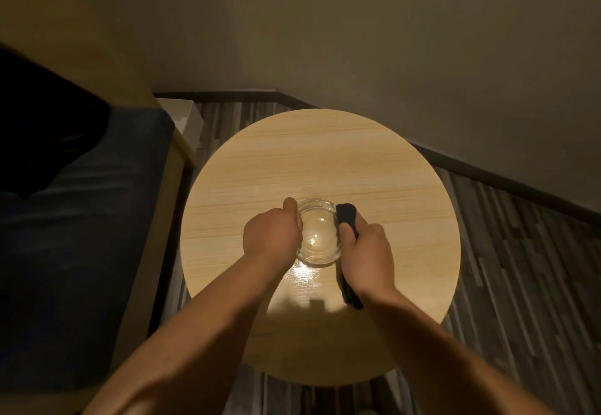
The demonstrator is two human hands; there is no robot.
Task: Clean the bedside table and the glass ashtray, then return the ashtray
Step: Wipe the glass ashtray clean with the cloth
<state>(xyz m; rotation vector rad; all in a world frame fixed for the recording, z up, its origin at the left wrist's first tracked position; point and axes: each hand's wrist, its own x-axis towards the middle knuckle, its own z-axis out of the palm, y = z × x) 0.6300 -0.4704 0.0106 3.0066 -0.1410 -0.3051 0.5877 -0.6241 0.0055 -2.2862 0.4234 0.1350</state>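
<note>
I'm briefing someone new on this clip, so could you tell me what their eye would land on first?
First, the round wooden table, brightly lit in a dim corner. At its middle, the left hand holds a clear glass ashtray, while the right hand grips a dark cloth against the ashtray's right rim. A dark blue bed fills the left side.

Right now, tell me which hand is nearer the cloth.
Right. The right hand grips the dark cloth, which sticks out past its fingers and trails below its wrist. The left hand is across the ashtray, holding its left rim.
</note>
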